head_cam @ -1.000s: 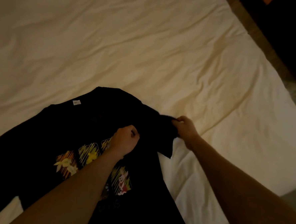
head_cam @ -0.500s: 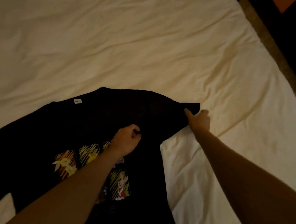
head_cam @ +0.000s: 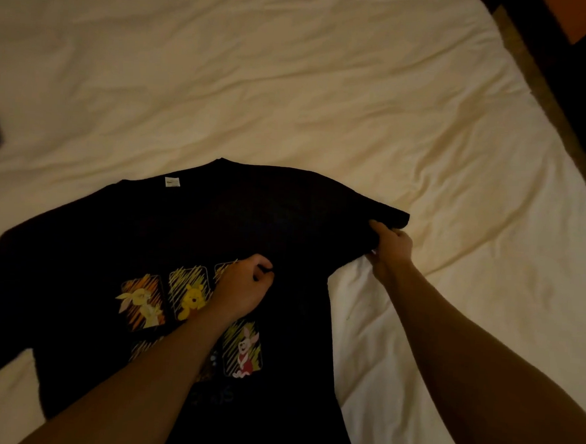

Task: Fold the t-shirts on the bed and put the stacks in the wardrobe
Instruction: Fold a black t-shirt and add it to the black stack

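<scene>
While both hands' fingers pinch black t-shirt (head_cam: 146, 240), right hand (head_cam: 391, 248) at sleeve, left hand (head_cam: 243, 287) mid-chest, cream sheet (head_cam: 293, 84) around

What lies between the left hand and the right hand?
In the head view, only black t-shirt fabric spans between the left hand and right hand.

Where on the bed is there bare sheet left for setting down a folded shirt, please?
The widest bare sheet lies beyond the black t-shirt's collar, up to the far edge. A narrower strip runs right of the right hand, towards the bed's edge. The near left is crowded: the shirt and both forearms cover it, with the left hand pinching the fabric.
</scene>
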Demonstrator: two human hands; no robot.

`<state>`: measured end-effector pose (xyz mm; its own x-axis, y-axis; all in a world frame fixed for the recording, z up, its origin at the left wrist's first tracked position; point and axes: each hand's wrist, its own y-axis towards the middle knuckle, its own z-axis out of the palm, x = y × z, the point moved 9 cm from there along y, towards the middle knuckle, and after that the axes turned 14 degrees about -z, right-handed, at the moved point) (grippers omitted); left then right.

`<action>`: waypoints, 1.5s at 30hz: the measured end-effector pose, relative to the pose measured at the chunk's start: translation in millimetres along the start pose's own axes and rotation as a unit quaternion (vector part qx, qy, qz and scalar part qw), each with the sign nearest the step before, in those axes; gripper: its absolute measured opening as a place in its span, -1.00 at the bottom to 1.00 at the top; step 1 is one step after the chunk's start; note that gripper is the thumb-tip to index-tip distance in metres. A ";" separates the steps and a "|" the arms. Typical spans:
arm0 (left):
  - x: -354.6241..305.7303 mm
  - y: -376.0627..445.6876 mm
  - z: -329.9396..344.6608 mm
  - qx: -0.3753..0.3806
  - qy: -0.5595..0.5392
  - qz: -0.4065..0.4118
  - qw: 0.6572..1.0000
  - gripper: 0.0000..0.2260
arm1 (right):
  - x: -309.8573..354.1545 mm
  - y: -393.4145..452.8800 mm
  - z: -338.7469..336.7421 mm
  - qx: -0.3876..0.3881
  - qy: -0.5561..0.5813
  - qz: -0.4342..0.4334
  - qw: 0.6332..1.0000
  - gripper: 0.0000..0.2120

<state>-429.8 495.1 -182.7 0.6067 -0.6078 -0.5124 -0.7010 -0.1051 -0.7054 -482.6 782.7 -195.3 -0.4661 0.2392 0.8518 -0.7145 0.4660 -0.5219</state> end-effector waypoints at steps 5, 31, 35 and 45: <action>8.5 -9.0 7.7 0.025 -0.026 -0.007 0.999 -0.86 | -31.6 -23.2 -39.2 -0.050 -0.025 0.054 0.997 -0.82; 23.8 -3.7 10.0 0.022 -0.095 0.004 0.995 -0.93 | 81.5 51.9 2.5 0.039 -0.303 -0.207 0.929 -0.56; 38.9 -22.2 12.2 -0.019 -0.087 0.003 0.996 -0.92 | 42.6 33.1 -15.4 0.050 -0.455 -0.170 0.873 -0.30; 143.2 -95.1 5.0 -0.091 -0.058 -0.065 0.992 -0.89 | -69.6 -112.5 -39.8 0.114 -0.458 -0.157 0.868 -0.35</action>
<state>-274.4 421.9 -191.5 0.7282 -0.4861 -0.4831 -0.6637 -0.3243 -0.6741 -349.0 747.5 -194.1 -0.3745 -0.6950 0.6138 -0.9173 0.1809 -0.3548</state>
